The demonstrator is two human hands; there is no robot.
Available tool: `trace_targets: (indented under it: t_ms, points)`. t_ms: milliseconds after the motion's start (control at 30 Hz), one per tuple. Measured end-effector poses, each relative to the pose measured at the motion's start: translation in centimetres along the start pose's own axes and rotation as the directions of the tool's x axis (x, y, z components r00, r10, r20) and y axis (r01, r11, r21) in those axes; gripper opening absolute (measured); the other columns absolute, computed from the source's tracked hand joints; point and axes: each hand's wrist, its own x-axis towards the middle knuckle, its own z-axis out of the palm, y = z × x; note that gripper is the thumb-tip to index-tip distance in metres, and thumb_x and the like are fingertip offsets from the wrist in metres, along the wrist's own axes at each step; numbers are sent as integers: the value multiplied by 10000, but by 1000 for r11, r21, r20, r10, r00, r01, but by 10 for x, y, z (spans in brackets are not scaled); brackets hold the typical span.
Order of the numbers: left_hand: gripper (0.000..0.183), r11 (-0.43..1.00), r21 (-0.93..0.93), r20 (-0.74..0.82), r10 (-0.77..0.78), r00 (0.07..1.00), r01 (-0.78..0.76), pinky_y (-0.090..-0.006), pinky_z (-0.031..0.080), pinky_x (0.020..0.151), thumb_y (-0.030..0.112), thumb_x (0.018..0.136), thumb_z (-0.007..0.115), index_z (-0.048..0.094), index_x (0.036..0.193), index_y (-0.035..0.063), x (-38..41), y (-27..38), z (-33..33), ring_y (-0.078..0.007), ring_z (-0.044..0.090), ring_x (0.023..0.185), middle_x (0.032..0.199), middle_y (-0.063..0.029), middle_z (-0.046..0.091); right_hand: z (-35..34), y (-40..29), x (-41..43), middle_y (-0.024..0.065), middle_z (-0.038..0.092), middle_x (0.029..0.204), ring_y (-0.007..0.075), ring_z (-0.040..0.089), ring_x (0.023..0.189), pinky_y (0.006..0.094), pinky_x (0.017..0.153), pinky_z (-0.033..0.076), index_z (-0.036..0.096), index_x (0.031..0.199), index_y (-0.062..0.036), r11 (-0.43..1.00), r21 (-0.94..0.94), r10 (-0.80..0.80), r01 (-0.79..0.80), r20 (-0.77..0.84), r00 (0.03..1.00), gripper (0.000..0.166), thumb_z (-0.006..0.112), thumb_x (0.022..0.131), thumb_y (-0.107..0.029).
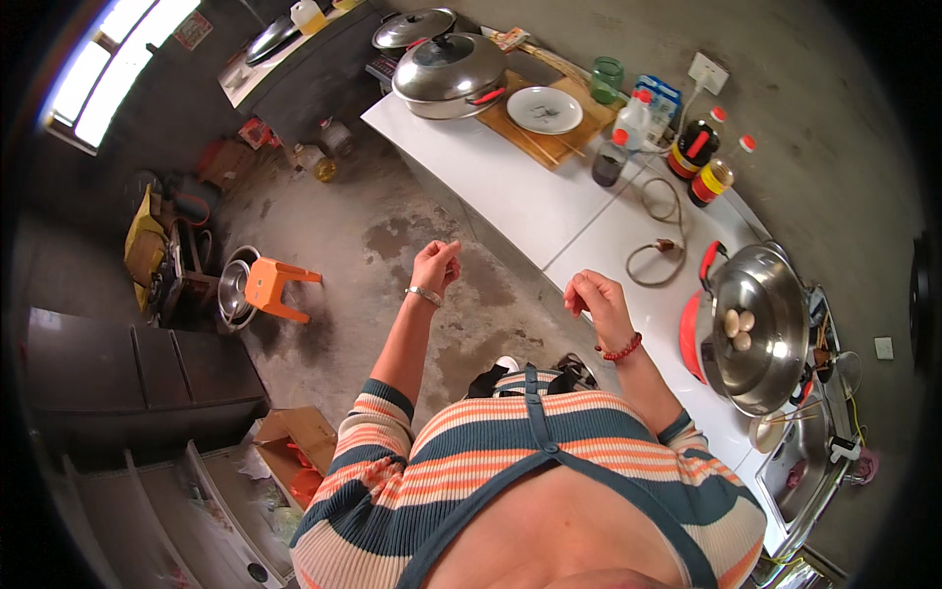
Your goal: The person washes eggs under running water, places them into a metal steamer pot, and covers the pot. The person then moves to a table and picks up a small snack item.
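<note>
My left hand (pixel 437 266) hangs over the concrete floor, fingers curled, with nothing seen in it. My right hand (pixel 597 296), fingers bent loosely, is by the front edge of the white tiled counter (pixel 508 177); whether it touches the edge I cannot tell, and nothing shows in its grip. Right of it on the counter stands a large stainless steel pan (pixel 773 294) with several eggs (pixel 742 328) in it. Further along, a white plate (pixel 544 110) lies on a wooden cutting board (pixel 500 121) with chopsticks beside it, next to a lidded steel wok (pixel 449 73).
Sauce bottles (pixel 692 147), a green glass jar (pixel 606 79) and a looped power cord (pixel 681 243) are along the counter. A steel sink (pixel 798 471) lies at the lower right. An orange plastic stool (pixel 274 287) and metal basins (pixel 234 291) stand left on the floor, above an open cardboard box (pixel 294 434).
</note>
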Motion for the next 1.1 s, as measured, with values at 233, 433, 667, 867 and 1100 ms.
trace_targets:
  t_ms: [233, 433, 667, 867, 1100]
  points:
    - [169, 999, 15, -25, 49, 998, -49, -232, 409, 475, 175, 837, 658, 504, 796, 119, 94, 81, -38, -91, 509, 546, 666, 11, 523, 26, 13, 138, 2, 570, 669, 60, 507, 595, 196, 556, 410, 596, 765, -67, 979, 159, 132, -129, -12, 991, 278, 496, 926, -271]
    - [145, 992, 96, -97, 88, 991, -79, -225, 408, 488, 219, 856, 630, 551, 900, 105, 196, 160, -50, -92, 529, 582, 728, 3, 562, 29, 28, 266, 11, 583, 736, 60, 496, 579, 197, 541, 413, 596, 833, -70, 971, 198, 150, -133, -77, 986, 252, 496, 926, -282]
    - [185, 884, 426, -19, 223, 975, -194, -202, 357, 475, 262, 837, 613, 607, 888, 84, 337, 262, -29, -62, 472, 588, 753, 6, 582, 28, 36, 394, 14, 594, 834, 63, 524, 606, 215, 561, 448, 594, 944, -80, 946, 242, 252, -215, -131, 959, 239, 496, 924, -297]
    - [294, 735, 581, 66, 387, 920, -351, -242, 414, 590, 294, 792, 674, 671, 881, 15, 520, 325, -41, -100, 547, 674, 731, -15, 624, 43, 51, 487, 51, 579, 952, 129, 575, 612, 247, 548, 475, 508, 1083, -67, 930, 319, 285, -184, -308, 908, 351, 554, 883, -352]
    - [501, 605, 737, 73, 371, 926, -301, -253, 433, 565, 438, 791, 664, 643, 1059, 15, 718, 335, -45, -120, 551, 684, 854, -26, 624, 67, 69, 536, 19, 558, 823, 123, 567, 553, 258, 481, 454, 503, 1022, -72, 952, 281, 290, -122, -697, 655, 331, 550, 892, -373]
